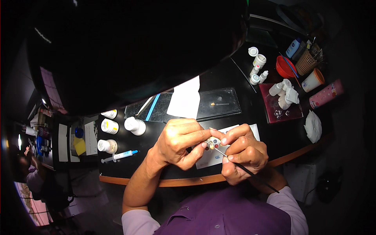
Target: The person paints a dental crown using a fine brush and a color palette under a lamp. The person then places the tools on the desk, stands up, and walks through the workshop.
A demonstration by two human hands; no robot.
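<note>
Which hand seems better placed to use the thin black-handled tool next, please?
Probably the right hand: it grips the black-handled tool, whose tip points toward the left hand. The left hand appears to pinch something small that I cannot identify.

Lab-like workshop: black desk (250,116), syringe (120,156), white bottles (109,126), tool-filled basket (306,64).

Hands (180,141) (246,152) close together, fingers (193,138) curled

from here, the left hand (181,141) and right hand (247,152) partly hide the white card (207,159) and thin tool (253,175).
</note>
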